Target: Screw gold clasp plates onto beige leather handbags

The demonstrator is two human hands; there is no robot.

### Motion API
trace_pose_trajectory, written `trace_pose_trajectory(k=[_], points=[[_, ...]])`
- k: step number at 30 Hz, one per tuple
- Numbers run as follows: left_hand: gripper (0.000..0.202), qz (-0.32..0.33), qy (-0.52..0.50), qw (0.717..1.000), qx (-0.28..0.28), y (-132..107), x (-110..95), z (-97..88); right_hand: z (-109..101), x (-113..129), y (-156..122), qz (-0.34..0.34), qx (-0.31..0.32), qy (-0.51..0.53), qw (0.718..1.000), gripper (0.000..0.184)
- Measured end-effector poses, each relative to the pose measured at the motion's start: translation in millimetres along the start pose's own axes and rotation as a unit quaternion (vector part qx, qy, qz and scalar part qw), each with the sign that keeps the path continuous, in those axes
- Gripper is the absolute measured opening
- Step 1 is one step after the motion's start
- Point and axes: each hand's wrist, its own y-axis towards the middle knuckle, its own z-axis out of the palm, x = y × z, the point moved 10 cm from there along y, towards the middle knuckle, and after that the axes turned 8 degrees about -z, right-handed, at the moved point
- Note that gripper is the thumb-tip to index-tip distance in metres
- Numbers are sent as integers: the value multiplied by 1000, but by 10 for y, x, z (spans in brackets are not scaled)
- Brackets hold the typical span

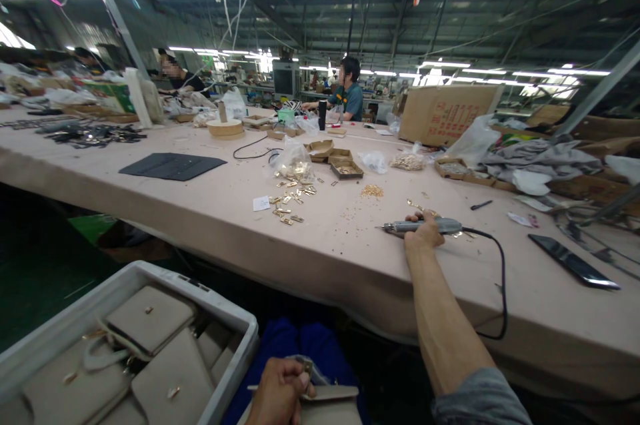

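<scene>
My right hand [426,233] is wrapped around a grey electric screwdriver [453,226] over the tabletop, its thin bit pointing left and a black cord running off the back. Low in the view, my left hand [281,390] pinches the flap edge of a beige handbag [334,410] lying on my lap. A small metal piece [307,367] shows at its fingertips, with clear plastic around it. Tiny gold screws [372,191] lie in a pile beyond the screwdriver. Several gold metal plates [287,201] are scattered farther left.
A white crate [253,328] of beige bags [150,318] stands at lower left. On the table are a black sheet [173,166], small cardboard trays [345,165], a black phone [573,261] and a large carton [447,113]. A co-worker [351,97] sits across the table.
</scene>
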Motion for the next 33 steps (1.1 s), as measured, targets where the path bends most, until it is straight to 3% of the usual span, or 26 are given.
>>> trace_pose_trajectory(k=[6, 11, 13, 16, 21, 24, 28, 33], points=[[40, -11, -3, 1000, -29, 73, 43, 3, 102, 168, -167, 12, 53, 15, 998, 31], [29, -18, -33, 999, -28, -164, -149, -1, -40, 402, -600, 55, 125, 22, 990, 17], [24, -31, -42, 998, -25, -243, -219, 0, -133, 492, -900, 70, 173, 56, 981, 11], [21, -47, -46, 998, -4, -219, -214, 32, -344, 545, -1475, 82, 234, 25, 968, 13], [18, -77, -60, 995, -7, -150, -47, 26, -792, 403, -2524, 112, 283, -69, 950, 20], [19, -74, -57, 996, -9, -181, -78, 19, -954, 306, -2903, 83, 309, -113, 941, 23], [23, -70, -45, 996, -13, -236, -162, -10, -1001, 215, -3124, 55, 348, -136, 926, 19], [21, -74, -35, 997, -14, -264, -184, -41, -1013, 175, -3212, 40, 366, -159, 916, 17]])
